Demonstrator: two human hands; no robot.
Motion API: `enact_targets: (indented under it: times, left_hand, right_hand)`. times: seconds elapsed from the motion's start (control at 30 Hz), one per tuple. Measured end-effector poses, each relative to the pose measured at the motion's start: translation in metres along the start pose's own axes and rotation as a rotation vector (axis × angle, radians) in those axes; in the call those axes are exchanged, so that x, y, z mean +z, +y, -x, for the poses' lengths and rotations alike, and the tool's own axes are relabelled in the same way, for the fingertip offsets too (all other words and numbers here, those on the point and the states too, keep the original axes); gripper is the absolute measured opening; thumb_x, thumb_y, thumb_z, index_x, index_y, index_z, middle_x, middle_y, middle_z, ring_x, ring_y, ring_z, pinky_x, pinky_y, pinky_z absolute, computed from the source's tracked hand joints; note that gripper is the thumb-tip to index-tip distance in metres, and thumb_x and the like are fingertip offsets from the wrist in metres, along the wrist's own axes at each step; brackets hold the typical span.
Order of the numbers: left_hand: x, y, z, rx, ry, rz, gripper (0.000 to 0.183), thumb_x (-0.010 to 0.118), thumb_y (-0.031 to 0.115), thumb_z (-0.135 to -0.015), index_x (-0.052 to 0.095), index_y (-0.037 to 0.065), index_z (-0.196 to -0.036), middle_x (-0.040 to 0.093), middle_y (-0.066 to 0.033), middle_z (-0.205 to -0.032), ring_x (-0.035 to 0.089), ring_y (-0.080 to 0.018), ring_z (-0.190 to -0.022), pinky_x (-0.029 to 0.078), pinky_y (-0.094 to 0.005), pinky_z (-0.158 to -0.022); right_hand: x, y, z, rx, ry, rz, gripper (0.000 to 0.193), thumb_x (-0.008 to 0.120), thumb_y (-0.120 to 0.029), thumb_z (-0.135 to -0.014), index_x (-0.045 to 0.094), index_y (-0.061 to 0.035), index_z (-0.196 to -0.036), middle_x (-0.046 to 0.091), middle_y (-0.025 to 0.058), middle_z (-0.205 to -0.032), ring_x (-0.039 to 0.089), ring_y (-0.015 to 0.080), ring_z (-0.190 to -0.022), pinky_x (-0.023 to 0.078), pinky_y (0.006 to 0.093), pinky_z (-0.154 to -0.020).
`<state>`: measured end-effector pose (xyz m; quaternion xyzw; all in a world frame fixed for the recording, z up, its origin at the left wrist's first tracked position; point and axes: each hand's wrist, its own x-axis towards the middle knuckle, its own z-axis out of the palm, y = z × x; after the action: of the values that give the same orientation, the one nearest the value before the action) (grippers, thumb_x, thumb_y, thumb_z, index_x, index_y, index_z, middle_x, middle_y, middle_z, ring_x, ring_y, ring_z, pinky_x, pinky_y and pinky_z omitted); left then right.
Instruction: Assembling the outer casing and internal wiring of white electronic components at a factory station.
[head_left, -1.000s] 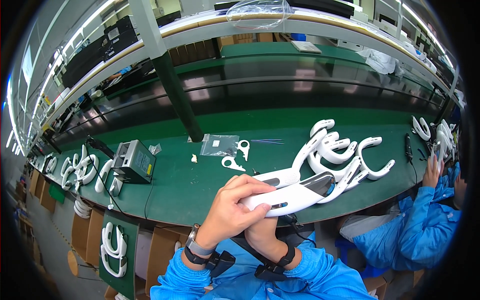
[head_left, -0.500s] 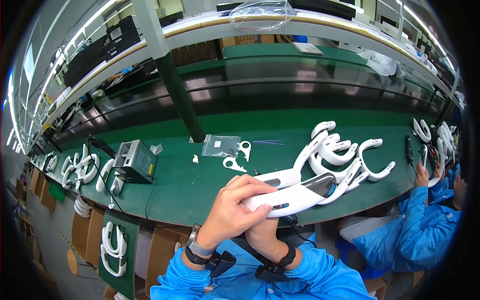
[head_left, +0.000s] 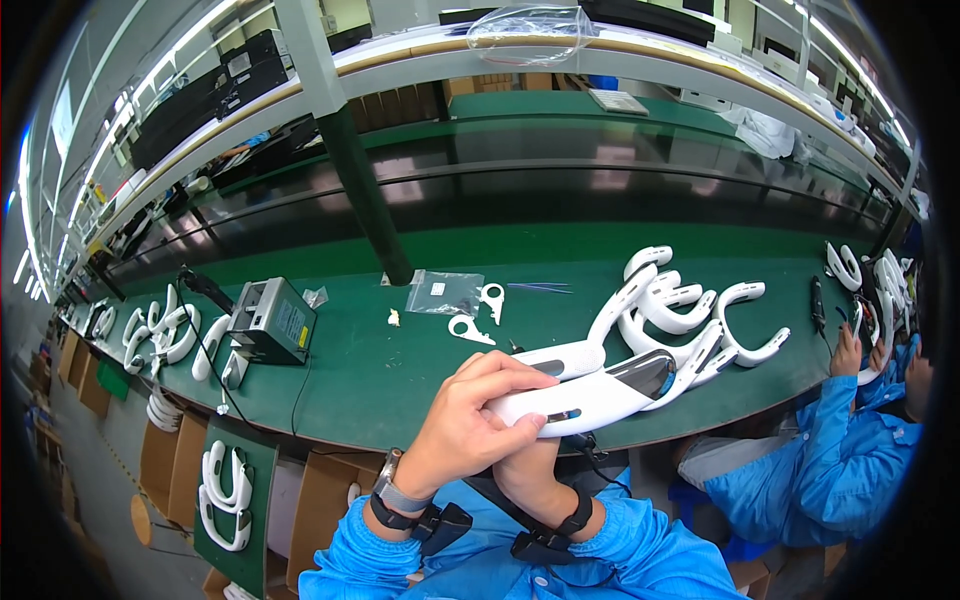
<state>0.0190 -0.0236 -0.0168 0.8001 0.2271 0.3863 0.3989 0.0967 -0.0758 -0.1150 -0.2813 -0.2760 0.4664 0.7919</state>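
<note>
My left hand (head_left: pixel 475 415) is closed round a white, curved neck fan (head_left: pixel 570 405), fingers over its top and thumb by a slot in its near side. The part it grips has a glossy dark end panel. A second white arm with a grey inset lies just behind that part. My right hand (head_left: pixel 527 470) is under the neck fan, below my left hand; its fingers are hidden, so its grip does not show. Beside it, a black piece with a cable (head_left: pixel 580 443) shows under the fan. More white neck fans (head_left: pixel 745 325) lie just beyond, to the right.
White ring-ended parts (head_left: pixel 470 329) lie near a clear plastic bag (head_left: pixel 445 292) and purple tweezers-like strips (head_left: pixel 540 287). A grey boxy device (head_left: pixel 272 322) stands left, near other white fans (head_left: pixel 165 335). A green post (head_left: pixel 365 205) rises behind. A co-worker's blue sleeve (head_left: pixel 825 430) is at right.
My hands and the neck fan keep nearly the same pose. The whole view has shifted very slightly. At right, the co-worker's hands have moved a little around a white part.
</note>
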Motion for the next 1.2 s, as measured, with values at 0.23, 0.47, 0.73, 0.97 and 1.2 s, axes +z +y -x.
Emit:
enact_targets:
  times: [0.23,0.47,0.73,0.97,1.2]
  left_hand:
    - [-0.004,0.005,0.002,-0.006,-0.025,-0.107,0.034,0.070,0.013,-0.077,0.071,0.000,-0.109,0.068,-0.0138,-0.110,0.062,-0.0242,-0.103,0.050,-0.0366,-0.089]
    - [-0.018,-0.011,0.029,-0.035,0.331,0.097,0.042,0.056,0.030,-0.095,0.064,0.001,-0.125,0.057,-0.0169,-0.132,0.054,-0.0267,-0.122,0.043,-0.0393,-0.102]
    - [-0.021,-0.051,0.086,-0.387,0.467,0.519,0.061,0.052,0.035,-0.099,0.037,0.001,-0.148,0.045,-0.0191,-0.146,0.045,-0.0290,-0.134,0.039,-0.0417,-0.107]
    - [-0.005,-0.069,0.124,-0.325,0.402,0.460,0.066,0.060,0.015,-0.093,0.031,0.001,-0.151,0.040,-0.0198,-0.150,0.042,-0.0308,-0.138,0.038,-0.0437,-0.109]
    - [0.014,-0.088,0.071,-0.308,0.049,0.730,0.065,0.060,0.000,-0.090,0.033,0.005,-0.149,0.051,-0.0135,-0.137,0.053,-0.0232,-0.125,0.043,-0.0362,-0.105]
  right_hand:
    - [0.014,-0.014,-0.003,-0.008,-0.035,0.019,0.044,0.074,-0.002,-0.085,0.051,-0.0029,-0.123,0.060,0.0085,-0.116,0.061,0.0181,-0.108,0.053,0.0322,-0.088]
    - [0.006,-0.036,-0.016,-0.045,-0.413,-0.077,0.042,0.071,0.009,-0.081,0.049,-0.0035,-0.115,0.065,0.0168,-0.110,0.064,0.0242,-0.108,0.052,0.0384,-0.093]
    - [-0.030,-0.042,-0.024,-0.053,-1.117,1.020,0.039,0.073,0.005,-0.071,0.066,-0.0071,-0.108,0.065,0.0092,-0.115,0.063,0.0312,-0.109,0.048,0.0431,-0.103]
    - [-0.039,-0.035,-0.010,-0.465,-1.121,1.185,0.031,0.071,-0.011,-0.075,0.069,-0.0172,-0.105,0.066,-0.0011,-0.107,0.059,0.0215,-0.118,0.036,0.0577,-0.111]
    - [-0.051,-0.043,0.010,-0.485,-1.235,1.116,0.025,0.066,-0.012,-0.078,0.070,-0.0149,-0.103,0.069,-0.0014,-0.116,0.058,0.0255,-0.123,0.043,0.0509,-0.108]
